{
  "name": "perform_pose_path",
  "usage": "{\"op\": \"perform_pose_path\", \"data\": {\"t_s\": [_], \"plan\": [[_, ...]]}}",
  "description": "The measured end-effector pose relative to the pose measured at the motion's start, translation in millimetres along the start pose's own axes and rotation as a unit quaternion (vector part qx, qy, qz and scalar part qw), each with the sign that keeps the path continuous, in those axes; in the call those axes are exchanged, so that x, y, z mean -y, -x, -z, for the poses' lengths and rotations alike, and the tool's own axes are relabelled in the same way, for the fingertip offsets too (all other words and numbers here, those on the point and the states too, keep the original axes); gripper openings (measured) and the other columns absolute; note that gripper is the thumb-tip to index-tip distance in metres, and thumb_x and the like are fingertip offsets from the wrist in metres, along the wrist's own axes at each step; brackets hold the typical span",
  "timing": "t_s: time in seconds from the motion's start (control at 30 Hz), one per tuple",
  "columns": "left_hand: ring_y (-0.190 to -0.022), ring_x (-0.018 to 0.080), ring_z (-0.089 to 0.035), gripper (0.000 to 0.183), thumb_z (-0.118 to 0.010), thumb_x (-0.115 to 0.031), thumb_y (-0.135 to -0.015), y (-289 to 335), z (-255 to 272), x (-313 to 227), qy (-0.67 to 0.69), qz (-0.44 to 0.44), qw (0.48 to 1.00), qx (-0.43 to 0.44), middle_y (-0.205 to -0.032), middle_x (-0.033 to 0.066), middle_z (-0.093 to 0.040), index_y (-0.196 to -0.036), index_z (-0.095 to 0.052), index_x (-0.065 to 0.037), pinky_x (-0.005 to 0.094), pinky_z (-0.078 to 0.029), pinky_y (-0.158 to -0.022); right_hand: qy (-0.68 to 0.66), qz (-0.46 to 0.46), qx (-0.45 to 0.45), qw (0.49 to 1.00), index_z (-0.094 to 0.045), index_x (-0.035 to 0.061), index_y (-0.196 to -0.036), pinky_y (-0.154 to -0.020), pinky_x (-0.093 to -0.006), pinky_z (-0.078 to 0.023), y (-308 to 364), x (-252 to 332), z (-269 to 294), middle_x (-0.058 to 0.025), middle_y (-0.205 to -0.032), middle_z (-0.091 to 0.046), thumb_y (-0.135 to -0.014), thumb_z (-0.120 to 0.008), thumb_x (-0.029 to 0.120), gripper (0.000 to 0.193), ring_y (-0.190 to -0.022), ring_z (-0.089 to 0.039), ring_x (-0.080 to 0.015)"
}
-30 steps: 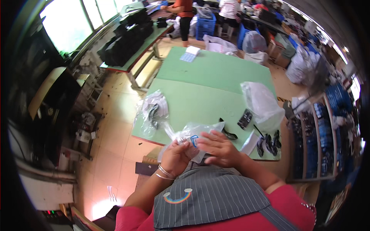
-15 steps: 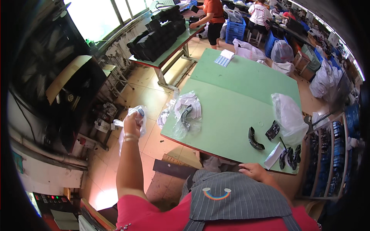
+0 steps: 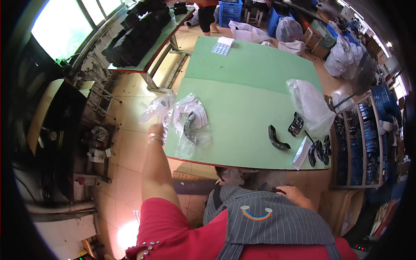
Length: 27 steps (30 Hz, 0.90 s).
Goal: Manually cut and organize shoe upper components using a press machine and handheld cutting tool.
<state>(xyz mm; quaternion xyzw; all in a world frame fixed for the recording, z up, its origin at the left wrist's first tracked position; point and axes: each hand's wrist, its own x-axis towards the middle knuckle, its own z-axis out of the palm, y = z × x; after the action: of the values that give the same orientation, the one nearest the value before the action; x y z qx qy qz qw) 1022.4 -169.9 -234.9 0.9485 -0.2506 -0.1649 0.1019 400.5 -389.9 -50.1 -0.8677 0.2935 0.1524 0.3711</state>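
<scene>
My left hand (image 3: 156,129) reaches out to the left of the green table (image 3: 242,108), closed on a clear plastic bag (image 3: 152,110) that hangs off the table's left edge. Just right of it on the table lies another clear bag (image 3: 187,147) with white curved pieces (image 3: 196,106) and a black curved part (image 3: 189,128). My right hand (image 3: 295,195) is low in front of the table's near edge, close to my apron; its fingers are too small and partly hidden to read. Farther right lie a black curved part (image 3: 277,139) and a black patterned piece (image 3: 296,124).
Several black curved parts (image 3: 320,151) and a white paper strip (image 3: 302,152) lie at the right corner. Beside them is a large clear bag (image 3: 310,104). A sheet of blue labels (image 3: 221,48) sits at the back. A shelf rack (image 3: 362,143) stands right, a stool (image 3: 104,99) left.
My left hand has swung with the plastic bag toward the table's left edge. My view has turned, so the table sits farther left and higher. My right hand has dropped away from the table edge.
</scene>
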Motion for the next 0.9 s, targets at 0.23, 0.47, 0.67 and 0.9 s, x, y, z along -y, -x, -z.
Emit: {"op": "perform_pose_path", "data": {"t_s": [0.23, 0.47, 0.67, 0.9], "plan": [[-0.092, 0.0304, -0.061, 0.026, -0.060, -0.031, -0.077, 145.3, -104.8, -108.4, 0.077, 0.237, 0.949, -0.196, -0.099, 0.0134, -0.064, -0.094, -0.063, -0.013, 0.0431, -0.046, -0.085, -0.011, -0.061, -0.036, 0.997, -0.061, 0.0032, -0.106, -0.080, -0.0376, -0.047, 12.1, -22.6, -28.2, -0.0154, -0.098, -0.064, -0.085, -0.059, 0.033, 0.036, -0.091, -0.060, -0.0337], [-0.073, 0.0389, -0.057, 0.034, -0.054, -0.036, -0.088, 111.4, -47.9, -127.9, 0.203, 0.097, 0.964, -0.144, -0.072, 0.0187, -0.060, -0.076, -0.057, -0.004, 0.0464, -0.043, -0.064, -0.008, -0.042, 0.008, 0.999, -0.061, 0.0031, -0.104, -0.080, -0.0393, -0.047, -0.9, -44.5, -37.3, -0.0170, -0.098, -0.063, -0.084, -0.058, 0.034, 0.037, -0.092, -0.059, -0.0349], [-0.066, 0.0340, -0.050, 0.028, -0.059, -0.031, -0.086, 122.6, -20.8, -137.8, 0.267, 0.102, 0.894, -0.345, -0.071, 0.0161, -0.055, -0.077, -0.055, -0.004, 0.0427, -0.041, -0.063, -0.018, -0.079, 0.009, 0.997, -0.060, 0.0020, -0.107, -0.082, -0.0394, -0.046, -19.1, -22.3, -16.9, -0.0190, -0.102, -0.062, -0.083, -0.058, 0.035, 0.041, -0.096, -0.058, -0.0350], [-0.098, 0.0354, -0.049, 0.037, -0.065, -0.013, -0.072, 180.6, -109.4, -151.1, 0.226, -0.172, 0.948, -0.147, -0.102, 0.0199, -0.051, -0.104, -0.052, -0.002, 0.0432, -0.042, -0.085, 0.004, -0.086, 0.035, 0.996, -0.060, 0.0023, -0.108, -0.082, -0.0394, -0.046, -18.5, -40.8, -33.5, -0.0176, -0.103, -0.062, -0.083, -0.059, 0.039, 0.044, -0.096, -0.058, -0.0347]]}}
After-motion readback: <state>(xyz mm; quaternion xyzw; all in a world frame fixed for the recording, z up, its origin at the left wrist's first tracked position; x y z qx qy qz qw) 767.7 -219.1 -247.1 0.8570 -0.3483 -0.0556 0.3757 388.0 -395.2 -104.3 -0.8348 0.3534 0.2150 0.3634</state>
